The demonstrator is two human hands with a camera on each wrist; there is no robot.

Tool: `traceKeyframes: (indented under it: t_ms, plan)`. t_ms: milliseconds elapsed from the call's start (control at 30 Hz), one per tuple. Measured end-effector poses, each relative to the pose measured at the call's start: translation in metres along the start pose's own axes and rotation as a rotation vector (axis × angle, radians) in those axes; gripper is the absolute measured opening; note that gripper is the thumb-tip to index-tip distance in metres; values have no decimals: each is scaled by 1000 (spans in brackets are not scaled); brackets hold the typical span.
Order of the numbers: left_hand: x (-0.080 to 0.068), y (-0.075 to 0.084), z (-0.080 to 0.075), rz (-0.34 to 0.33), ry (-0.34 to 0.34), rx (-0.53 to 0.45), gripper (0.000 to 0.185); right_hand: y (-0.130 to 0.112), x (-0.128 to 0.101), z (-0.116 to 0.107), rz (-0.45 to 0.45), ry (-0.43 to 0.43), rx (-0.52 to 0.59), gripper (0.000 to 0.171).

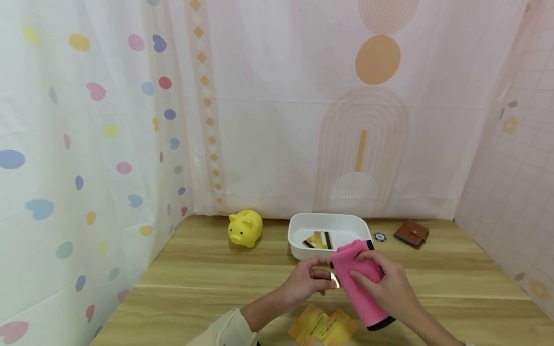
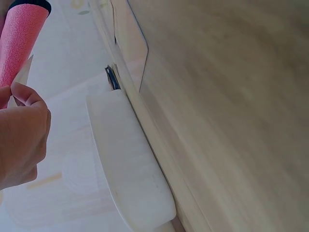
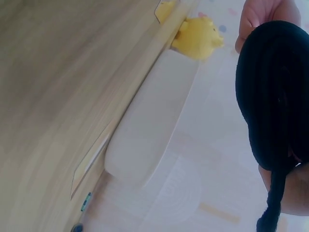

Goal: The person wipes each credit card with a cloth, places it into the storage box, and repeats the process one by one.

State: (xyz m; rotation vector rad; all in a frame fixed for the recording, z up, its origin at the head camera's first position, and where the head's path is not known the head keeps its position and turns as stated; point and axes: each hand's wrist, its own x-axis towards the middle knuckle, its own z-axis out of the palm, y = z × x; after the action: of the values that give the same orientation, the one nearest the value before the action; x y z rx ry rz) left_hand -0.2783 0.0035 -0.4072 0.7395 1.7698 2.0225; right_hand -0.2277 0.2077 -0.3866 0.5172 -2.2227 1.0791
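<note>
While the right hand (image 1: 391,287) grips the folded pink cloth (image 1: 356,288), the left hand (image 1: 305,283) pinches a card (image 2: 23,73) beside it, seemingly for steadiness.

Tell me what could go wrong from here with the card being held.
The card could slip: the left hand seems to pinch it near one edge. The pink cloth in the right hand hides part of the card, so a bend might go unnoticed. If dropped, it may land on the yellow cards and shift them.
</note>
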Motion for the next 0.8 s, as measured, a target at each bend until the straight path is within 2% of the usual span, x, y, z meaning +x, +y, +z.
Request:
traceKeyframes:
  t_ms: [500, 800]
  plan:
    - [0, -3, -3, -16, 24, -16, 31, 12, -2, -4, 66, 17, 9, 32]
    - [-2, -1, -8, -15, 22, -17, 34, 15, -1, -10, 106, 6, 9, 27]
